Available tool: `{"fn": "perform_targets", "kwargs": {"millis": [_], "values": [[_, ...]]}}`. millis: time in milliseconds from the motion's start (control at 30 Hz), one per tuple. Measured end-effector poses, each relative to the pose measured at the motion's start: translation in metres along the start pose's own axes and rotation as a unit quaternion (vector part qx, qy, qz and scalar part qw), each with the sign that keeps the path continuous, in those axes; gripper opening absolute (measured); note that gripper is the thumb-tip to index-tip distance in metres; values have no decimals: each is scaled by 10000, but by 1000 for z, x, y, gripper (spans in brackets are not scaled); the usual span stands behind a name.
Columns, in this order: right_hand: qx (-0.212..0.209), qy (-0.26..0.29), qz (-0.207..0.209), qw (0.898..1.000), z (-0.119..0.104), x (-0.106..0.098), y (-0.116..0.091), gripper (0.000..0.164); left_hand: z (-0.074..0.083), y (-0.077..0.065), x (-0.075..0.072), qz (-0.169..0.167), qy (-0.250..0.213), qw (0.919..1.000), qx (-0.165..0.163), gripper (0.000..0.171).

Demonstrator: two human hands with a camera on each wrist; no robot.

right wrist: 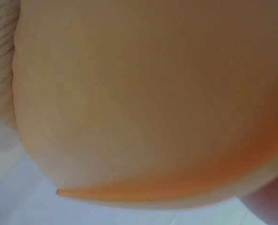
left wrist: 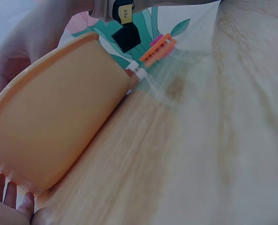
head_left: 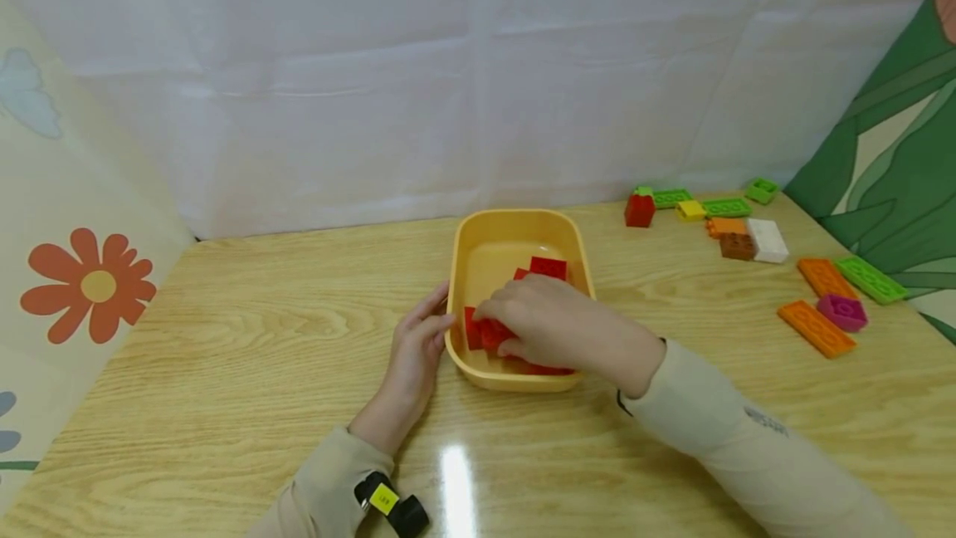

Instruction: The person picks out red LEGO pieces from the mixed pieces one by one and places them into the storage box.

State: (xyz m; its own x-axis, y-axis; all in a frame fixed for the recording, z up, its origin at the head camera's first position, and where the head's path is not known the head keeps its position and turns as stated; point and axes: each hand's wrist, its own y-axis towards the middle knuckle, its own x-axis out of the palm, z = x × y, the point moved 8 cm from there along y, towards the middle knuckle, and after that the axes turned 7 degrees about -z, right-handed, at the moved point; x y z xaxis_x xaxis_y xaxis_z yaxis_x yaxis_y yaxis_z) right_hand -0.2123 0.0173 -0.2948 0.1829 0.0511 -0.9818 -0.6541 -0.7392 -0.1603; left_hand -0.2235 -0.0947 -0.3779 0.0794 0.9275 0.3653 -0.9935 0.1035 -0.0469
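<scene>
A yellow plastic bin (head_left: 515, 219) stands on the table with several red toy bricks (head_left: 548, 267) inside. My right hand (head_left: 548, 318) reaches over its right side, thumb and fingers pinching a red brick (head_left: 493, 334) near the bin's floor; the hand hides part of the pile. On the bin's left side, my left hand (head_left: 418, 347) rests with fairly straight fingers. In the left wrist view, its fingertips (left wrist: 10, 192) touch the outer wall (left wrist: 59, 112). The right wrist view is mostly filled by the bin's outer wall (right wrist: 129, 103).
At the back right of the table (head_left: 261, 339) lie loose bricks: a red one with a green top (head_left: 640, 209), green plates (head_left: 726, 207), a white brick (head_left: 767, 240), a brown brick (head_left: 737, 246), orange plates (head_left: 816, 328) and a magenta brick (head_left: 842, 312). A white cloth (head_left: 314, 90) hangs behind.
</scene>
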Motion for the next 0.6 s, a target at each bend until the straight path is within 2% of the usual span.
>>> {"fn": "perform_targets", "kwargs": {"millis": [600], "values": [[-25, -74, -38, 10000, -1, -1, -1, 45, -1, 0, 0, 0, -17, 10000, 3, 52]]}}
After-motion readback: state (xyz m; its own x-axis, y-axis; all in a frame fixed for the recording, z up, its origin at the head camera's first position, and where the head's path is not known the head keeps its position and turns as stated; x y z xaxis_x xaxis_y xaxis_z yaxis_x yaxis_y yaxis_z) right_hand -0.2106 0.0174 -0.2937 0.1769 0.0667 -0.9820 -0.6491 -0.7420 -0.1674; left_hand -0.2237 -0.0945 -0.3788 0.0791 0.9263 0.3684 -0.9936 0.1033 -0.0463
